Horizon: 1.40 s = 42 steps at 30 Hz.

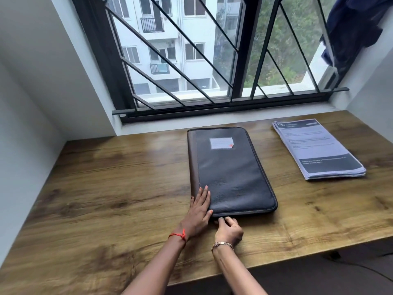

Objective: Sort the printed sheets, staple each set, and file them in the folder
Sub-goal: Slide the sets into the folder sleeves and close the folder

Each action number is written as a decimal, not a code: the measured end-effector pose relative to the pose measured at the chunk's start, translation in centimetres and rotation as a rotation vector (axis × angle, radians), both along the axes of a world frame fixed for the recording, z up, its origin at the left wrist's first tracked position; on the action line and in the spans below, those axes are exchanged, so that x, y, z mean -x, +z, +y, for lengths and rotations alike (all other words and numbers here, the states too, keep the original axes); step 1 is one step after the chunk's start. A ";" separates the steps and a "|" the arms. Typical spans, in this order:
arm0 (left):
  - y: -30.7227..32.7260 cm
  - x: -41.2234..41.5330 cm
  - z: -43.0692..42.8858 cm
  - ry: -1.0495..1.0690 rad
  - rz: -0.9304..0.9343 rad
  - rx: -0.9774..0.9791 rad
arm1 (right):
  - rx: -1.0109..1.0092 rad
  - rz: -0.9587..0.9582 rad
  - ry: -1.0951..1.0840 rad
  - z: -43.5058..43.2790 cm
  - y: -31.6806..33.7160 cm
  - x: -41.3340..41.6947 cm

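A wooden table fills the alcove, its grain streaked dark and light, pushed up against a wide window with a dark metal grille of slanted bars. White walls close in on the left and right. Through the glass there is a pale apartment block, with green trees to its right. A dark blue cloth hangs at the window's upper right corner.

The folder lies closed and flat at mid-table, dark with a brown spine on its left side and a white label near its far end. The printed sheets sit in one stack at the right of the table, well apart from the folder.

Now the hands, both at the folder's near left corner. The left hand, red thread at the wrist, lies flat on the cover, fingers straight and pressing down. The right hand, bracelet at the wrist, comes up to the near edge with its fingers curled, tips touching that edge; whether they pinch anything there, I cannot tell.
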<state>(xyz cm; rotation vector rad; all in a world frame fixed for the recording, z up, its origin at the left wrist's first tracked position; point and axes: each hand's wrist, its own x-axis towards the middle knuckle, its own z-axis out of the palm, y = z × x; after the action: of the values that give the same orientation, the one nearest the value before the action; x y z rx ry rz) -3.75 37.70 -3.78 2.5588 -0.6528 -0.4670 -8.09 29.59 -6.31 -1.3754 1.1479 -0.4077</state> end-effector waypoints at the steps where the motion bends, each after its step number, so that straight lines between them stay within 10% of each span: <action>1: 0.1 0.0 0.0 0.002 0.012 0.009 | -0.006 -0.003 0.008 0.4 0.1 0.0; 27: 0.9 0.5 -1.6 0.154 -0.146 -0.005 | 0.343 0.032 0.765 -4.0 1.5 0.8; 42: -1.5 -2.1 -7.5 -0.229 -0.366 -0.338 | 0.457 -0.046 0.222 -18.9 3.9 -1.9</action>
<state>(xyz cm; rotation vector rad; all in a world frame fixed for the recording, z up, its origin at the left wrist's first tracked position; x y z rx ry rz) -1.63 30.20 -5.30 2.9373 -1.0851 -0.1909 -6.20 10.65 -2.39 -1.8599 0.8806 -0.5594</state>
